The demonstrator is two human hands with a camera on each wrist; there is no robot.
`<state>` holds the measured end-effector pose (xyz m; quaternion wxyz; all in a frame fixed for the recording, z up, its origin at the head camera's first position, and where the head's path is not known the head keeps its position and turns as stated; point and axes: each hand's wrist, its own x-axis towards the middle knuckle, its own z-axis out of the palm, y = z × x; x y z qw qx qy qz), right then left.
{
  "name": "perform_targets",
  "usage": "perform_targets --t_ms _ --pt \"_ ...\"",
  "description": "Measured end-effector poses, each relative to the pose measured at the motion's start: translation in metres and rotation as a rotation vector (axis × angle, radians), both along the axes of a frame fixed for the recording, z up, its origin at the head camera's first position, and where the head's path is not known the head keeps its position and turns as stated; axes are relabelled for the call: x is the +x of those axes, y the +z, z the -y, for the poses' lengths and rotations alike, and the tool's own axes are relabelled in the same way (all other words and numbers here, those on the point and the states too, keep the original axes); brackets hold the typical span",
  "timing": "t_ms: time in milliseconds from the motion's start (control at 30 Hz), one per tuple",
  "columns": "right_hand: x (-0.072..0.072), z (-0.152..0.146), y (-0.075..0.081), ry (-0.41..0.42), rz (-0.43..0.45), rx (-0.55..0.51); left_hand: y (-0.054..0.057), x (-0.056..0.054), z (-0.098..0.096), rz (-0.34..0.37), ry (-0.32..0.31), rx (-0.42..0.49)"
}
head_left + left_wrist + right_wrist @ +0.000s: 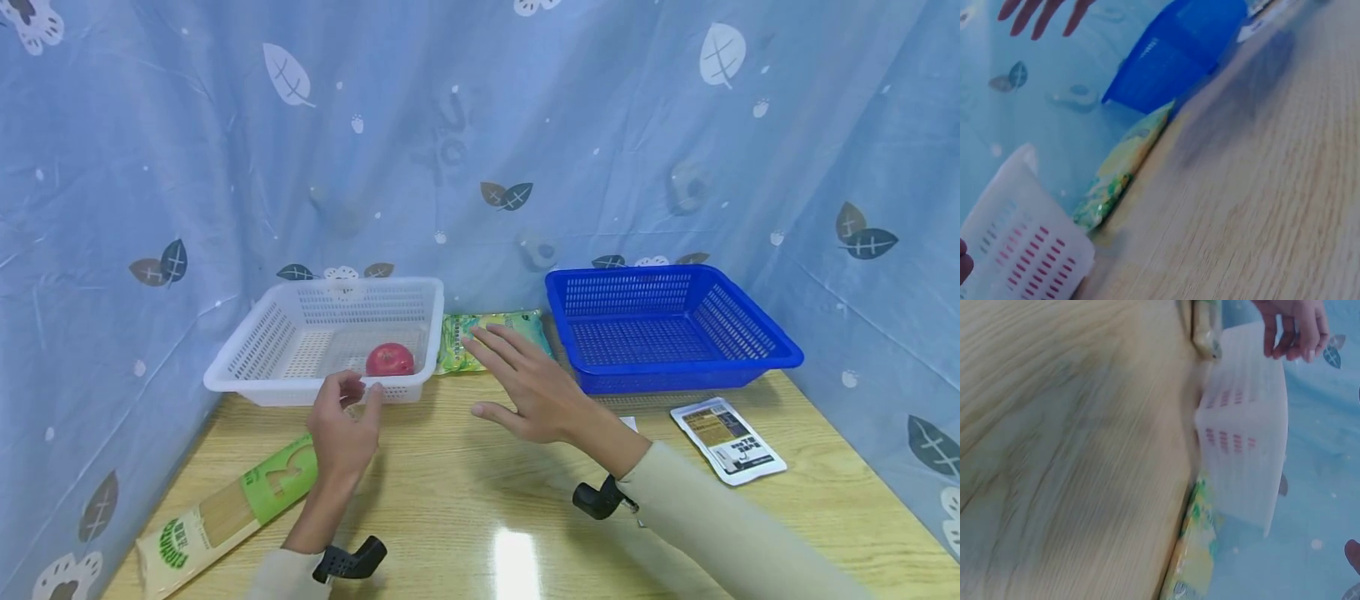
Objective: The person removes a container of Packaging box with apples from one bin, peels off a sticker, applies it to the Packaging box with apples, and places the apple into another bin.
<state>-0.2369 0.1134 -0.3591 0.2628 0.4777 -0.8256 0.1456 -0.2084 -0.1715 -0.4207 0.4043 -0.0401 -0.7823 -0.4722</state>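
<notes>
My left hand is at the front rim of the white basket, its fingers loosely bent and nothing between them. Inside that basket sits a round red fruit, beside what looks like a clear plastic tray. My right hand hovers with fingers spread above the wood table, overlapping a green and yellow packet in the head view. It holds nothing. The right wrist view shows the left hand over the basket's rim.
At the back right stands a blue basket. A silver-edged pouch lies in front of it. On the left, a long green and cream noodle packet lies partly behind the left forearm. A printed blue curtain hangs behind the table.
</notes>
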Motion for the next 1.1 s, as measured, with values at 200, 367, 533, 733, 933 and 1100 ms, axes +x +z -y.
perform_targets --t_ms 200,367,533,733,933,1100 --pt "-0.006 0.02 0.0 0.043 0.075 -0.048 -0.005 -0.006 0.005 0.021 0.153 0.265" --pt "-0.011 0.037 0.0 0.062 0.183 -0.094 -0.007 -0.01 0.007 0.085 0.209 0.51" --pt "-0.013 0.056 0.001 0.034 0.315 -0.133 -0.006 -0.013 0.011 0.069 0.234 0.613" --pt "-0.018 0.078 0.002 0.005 0.492 -0.183 -0.005 -0.02 0.019 -0.003 0.212 0.843" --pt "-0.028 0.097 0.006 0.039 0.787 -0.41 -0.005 -0.026 0.024 -0.011 0.213 0.997" --pt "-0.037 0.111 0.007 0.04 0.925 -0.557 0.001 -0.033 0.032 -0.039 0.211 1.138"
